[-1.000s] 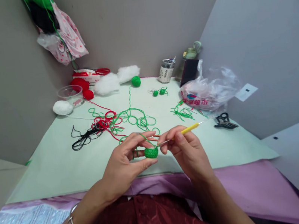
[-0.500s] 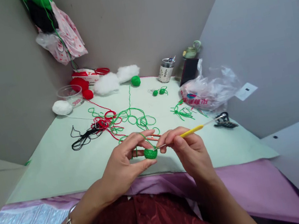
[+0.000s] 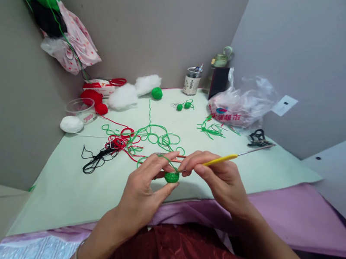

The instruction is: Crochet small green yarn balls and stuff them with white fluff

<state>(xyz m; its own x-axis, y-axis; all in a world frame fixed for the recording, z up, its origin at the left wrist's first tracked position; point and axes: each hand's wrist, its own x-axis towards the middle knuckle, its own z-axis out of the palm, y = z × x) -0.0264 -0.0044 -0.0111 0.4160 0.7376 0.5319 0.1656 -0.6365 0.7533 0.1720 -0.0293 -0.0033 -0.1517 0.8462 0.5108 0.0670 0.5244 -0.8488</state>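
Note:
Between the thumb and fingers of my left hand [image 3: 147, 186] is a small green crochet piece [image 3: 172, 177], rounded like a cup. Green yarn [image 3: 169, 160] runs over that hand's fingers down to the piece. My right hand [image 3: 218, 179] is closed around a crochet hook [image 3: 222, 159] with a yellow grip. The hook's tip is at the upper right edge of the piece; whether it sits inside a stitch is too small to tell. Just behind the hands lies an orange-pink object [image 3: 177, 159], partly hidden by the fingers.
Tangled red yarn [image 3: 122, 139], loose green yarn [image 3: 161, 138] and black yarn [image 3: 97, 160] lie beyond my hands. White stuffing [image 3: 123, 97], a green ball [image 3: 156, 93] and a pen cup [image 3: 191, 82] stand at the back. A plastic bag [image 3: 241, 103] and a black hair clip [image 3: 259, 138] are on the right.
The hook has tilted, its rear end dropping lower. My right hand and the hook's tip have shifted slightly left, and the green piece has turned a little in my left hand.

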